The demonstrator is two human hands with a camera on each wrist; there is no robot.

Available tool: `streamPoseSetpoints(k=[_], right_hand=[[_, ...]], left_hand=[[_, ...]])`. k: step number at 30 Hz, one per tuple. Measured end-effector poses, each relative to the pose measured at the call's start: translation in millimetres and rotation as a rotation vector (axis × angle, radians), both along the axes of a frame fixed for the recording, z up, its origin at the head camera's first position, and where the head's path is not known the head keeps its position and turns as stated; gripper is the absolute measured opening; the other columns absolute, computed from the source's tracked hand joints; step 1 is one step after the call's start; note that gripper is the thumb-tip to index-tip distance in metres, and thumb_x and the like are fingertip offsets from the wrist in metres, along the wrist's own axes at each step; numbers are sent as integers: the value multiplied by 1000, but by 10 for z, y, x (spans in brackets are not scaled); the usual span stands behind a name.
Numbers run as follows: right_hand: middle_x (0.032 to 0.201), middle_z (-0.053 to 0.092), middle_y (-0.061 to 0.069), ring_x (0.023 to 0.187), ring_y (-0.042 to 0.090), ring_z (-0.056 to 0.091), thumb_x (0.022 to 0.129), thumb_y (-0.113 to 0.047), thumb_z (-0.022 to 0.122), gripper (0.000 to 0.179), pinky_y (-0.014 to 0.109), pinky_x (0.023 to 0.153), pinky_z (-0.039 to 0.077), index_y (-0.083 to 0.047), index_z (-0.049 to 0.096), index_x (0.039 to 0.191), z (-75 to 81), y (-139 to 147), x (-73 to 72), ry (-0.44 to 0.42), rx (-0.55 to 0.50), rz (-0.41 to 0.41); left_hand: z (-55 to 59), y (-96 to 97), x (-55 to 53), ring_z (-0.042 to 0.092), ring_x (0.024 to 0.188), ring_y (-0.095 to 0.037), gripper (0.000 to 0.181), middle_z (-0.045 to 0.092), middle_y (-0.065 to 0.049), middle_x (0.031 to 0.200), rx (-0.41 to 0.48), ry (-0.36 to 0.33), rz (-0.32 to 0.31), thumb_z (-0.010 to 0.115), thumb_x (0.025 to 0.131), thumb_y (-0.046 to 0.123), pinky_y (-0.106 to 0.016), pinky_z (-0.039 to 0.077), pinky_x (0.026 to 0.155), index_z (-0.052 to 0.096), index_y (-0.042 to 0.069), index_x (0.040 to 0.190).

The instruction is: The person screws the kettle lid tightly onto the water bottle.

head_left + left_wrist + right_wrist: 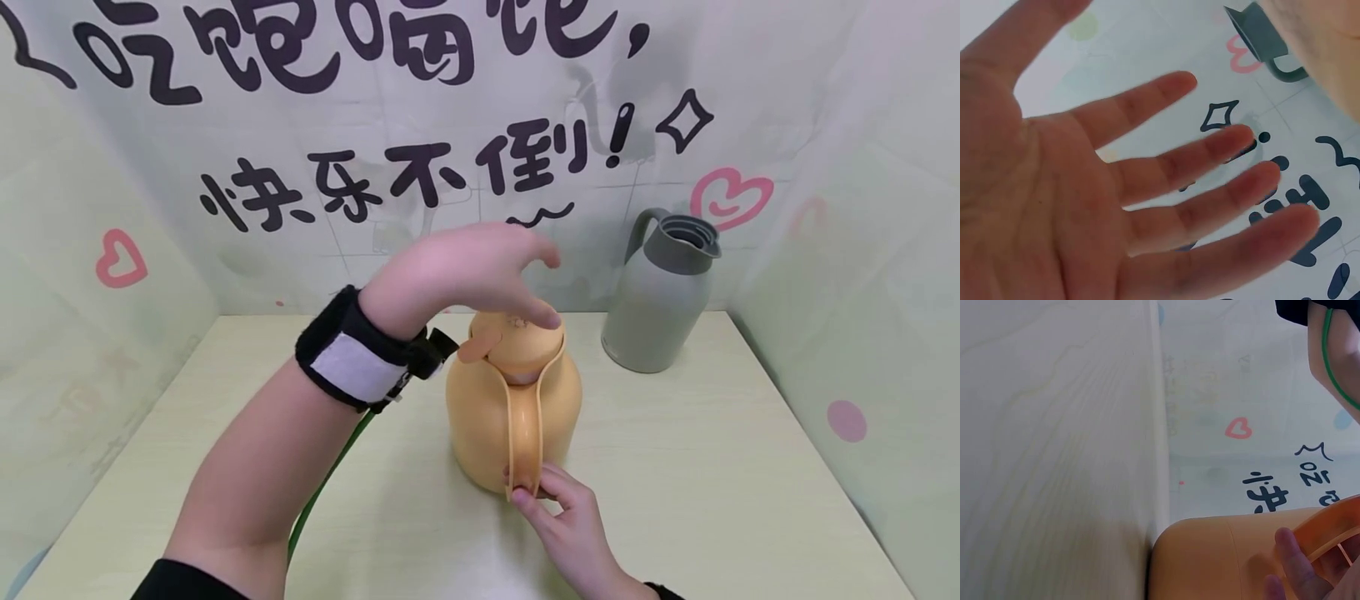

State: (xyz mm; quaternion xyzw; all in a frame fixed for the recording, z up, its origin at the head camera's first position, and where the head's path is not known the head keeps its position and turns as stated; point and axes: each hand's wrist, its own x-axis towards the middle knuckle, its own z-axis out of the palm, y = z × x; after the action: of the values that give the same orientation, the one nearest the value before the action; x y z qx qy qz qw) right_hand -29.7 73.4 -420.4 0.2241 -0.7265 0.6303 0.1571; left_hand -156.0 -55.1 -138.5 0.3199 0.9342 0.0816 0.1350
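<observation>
An orange insulated jug (478, 425) stands upright on the table with its handle (526, 425) toward me. A round lid (517, 346) with a small tab sits in its mouth. The right hand (576, 523) grips the lower end of the handle between thumb and fingers. In the right wrist view, fingers (1294, 562) show beside the handle, against the jug's body (1204, 556). Over the lid is the left hand (480, 262), its fingers spread and extended in the left wrist view, holding nothing. Whether its thumb touches the lid cannot be told.
A grey jug (656, 300) with a dark grey top and handle stands at the table's back right. White printed sheets (420, 117) with black lettering and pink hearts enclose the table (675, 483) at the back and sides. A green cord (330, 475) runs along the left forearm.
</observation>
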Motion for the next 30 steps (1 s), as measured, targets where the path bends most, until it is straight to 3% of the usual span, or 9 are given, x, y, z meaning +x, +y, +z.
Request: streamPoseSetpoints(k=[5, 10, 13, 17, 20, 23, 25, 30], right_hand=[[93, 67, 9, 82, 11, 59, 82, 6, 68, 14, 30, 67, 49, -3, 70, 92, 4, -4, 3, -5, 3, -2], [93, 67, 9, 83, 11, 59, 83, 6, 68, 13, 29, 67, 49, -4, 70, 92, 6, -8, 9, -15, 4, 0], [94, 67, 6, 83, 11, 59, 83, 6, 68, 13, 28, 67, 49, -4, 70, 91, 10, -11, 13, -20, 2, -4], [94, 67, 3, 83, 11, 60, 82, 6, 68, 13, 27, 67, 49, -4, 70, 90, 16, -14, 16, -15, -1, -7], [94, 67, 2, 83, 11, 60, 82, 6, 68, 13, 28, 68, 49, -4, 70, 90, 18, -15, 17, -9, -2, -5], [94, 67, 1, 82, 11, 60, 83, 6, 68, 13, 28, 67, 49, -4, 70, 90, 16, -15, 17, -9, 0, -5], [94, 67, 1, 82, 11, 60, 83, 6, 68, 12, 28, 67, 49, -4, 70, 90, 19, -15, 20, -18, 0, -8], [93, 67, 1, 81, 11, 60, 83, 5, 68, 12, 28, 68, 49, -5, 70, 88, 25, -16, 25, -35, 1, -16]], left_hand=[[-88, 38, 18, 50, 111, -16, 63, 54, -1, 128, -20, -20, 88, 70, 82, 45, -33, 40, 92, 53, 10, 132], [-166, 80, 42, 53, 104, -15, 64, 57, -2, 122, -53, -30, 107, 73, 80, 43, -31, 42, 90, 54, 8, 131], [-191, 98, 72, 57, 88, -16, 48, 62, -2, 102, -58, -29, 99, 75, 78, 38, -29, 44, 78, 62, 8, 113], [-205, 110, 115, 51, 68, -18, 23, 51, 0, 74, -60, -13, 88, 76, 75, 25, -28, 39, 60, 60, 9, 80], [-209, 111, 127, 45, 67, -17, 19, 44, 1, 69, -74, 6, 73, 74, 72, 17, -27, 35, 57, 57, 10, 72], [-216, 111, 111, 47, 70, -17, 17, 47, 0, 71, -87, 18, 43, 74, 72, 17, -27, 36, 59, 60, 10, 75], [-220, 108, 92, 51, 76, -17, 19, 53, 0, 78, -97, 22, 27, 75, 74, 21, -27, 40, 64, 64, 9, 85], [-227, 99, 59, 55, 90, -17, 43, 60, -2, 98, -114, 2, 20, 76, 76, 25, -28, 44, 79, 65, 10, 114]])
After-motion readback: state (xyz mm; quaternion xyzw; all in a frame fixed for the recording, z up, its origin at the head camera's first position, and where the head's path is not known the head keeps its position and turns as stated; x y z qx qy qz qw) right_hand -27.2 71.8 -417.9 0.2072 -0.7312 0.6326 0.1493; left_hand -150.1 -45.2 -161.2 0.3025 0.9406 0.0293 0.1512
